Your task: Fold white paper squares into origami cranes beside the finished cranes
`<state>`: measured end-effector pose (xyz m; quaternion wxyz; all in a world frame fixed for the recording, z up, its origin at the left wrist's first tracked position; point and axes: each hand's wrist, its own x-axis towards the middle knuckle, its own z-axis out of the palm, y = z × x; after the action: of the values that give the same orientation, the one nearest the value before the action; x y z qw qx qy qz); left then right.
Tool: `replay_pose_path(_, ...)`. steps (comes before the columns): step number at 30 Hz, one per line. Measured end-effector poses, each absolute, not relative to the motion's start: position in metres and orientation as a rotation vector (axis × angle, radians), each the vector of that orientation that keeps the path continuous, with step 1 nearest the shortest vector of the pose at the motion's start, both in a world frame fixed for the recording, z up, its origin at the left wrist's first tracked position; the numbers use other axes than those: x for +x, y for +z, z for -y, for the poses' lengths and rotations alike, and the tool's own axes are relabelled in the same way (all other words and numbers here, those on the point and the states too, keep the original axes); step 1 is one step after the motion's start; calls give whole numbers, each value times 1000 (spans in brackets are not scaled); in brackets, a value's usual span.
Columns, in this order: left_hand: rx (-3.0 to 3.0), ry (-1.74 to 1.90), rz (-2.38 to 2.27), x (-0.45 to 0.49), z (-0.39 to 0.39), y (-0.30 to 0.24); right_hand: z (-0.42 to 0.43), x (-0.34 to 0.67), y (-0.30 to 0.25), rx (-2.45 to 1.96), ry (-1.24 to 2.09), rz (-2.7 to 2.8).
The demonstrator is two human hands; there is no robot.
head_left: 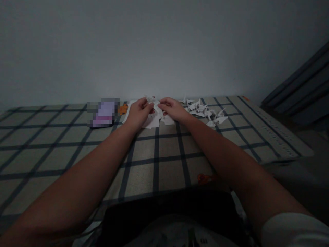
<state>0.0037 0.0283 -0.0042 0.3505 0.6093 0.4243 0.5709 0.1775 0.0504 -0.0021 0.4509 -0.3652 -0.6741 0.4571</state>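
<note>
Both my hands are at the far side of the table, close together over loose white paper sheets (151, 122). Between them is a small piece of folded white paper (157, 109). My left hand (140, 112) pinches its left side between thumb and fingers. On the other side, my right hand (172, 108) pinches it with thumb and forefinger. The fold's exact shape is too small and dim to make out. Just right of my right hand lies a group of several white folded paper cranes (203, 110).
The table wears a checked cloth (144, 164), with a pale wall (164, 48) right behind it. A blurred purple phone-like object (105, 113) lies to the left, beside an orange item (123, 109). Another orange object (204, 178) is at the near edge. Dark curtain-like folds (300, 79) hang at right.
</note>
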Motion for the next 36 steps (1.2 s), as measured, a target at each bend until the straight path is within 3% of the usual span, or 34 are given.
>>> replay_pose_path(14,1193,1339,-946,11,-24,-7,-45,179,3,-825,1254,1583)
replay_pose_path(26,1107,1299,-949,7,-31,-9,-54,184,-7,-748,1080,1801)
replay_pose_path(31,1144,1287,-976,5,-33,-12,-53,191,1,-806,812,1979)
replay_pose_path(36,1173,1294,-1032,6,-31,-10,-53,197,5,-811,746,2048)
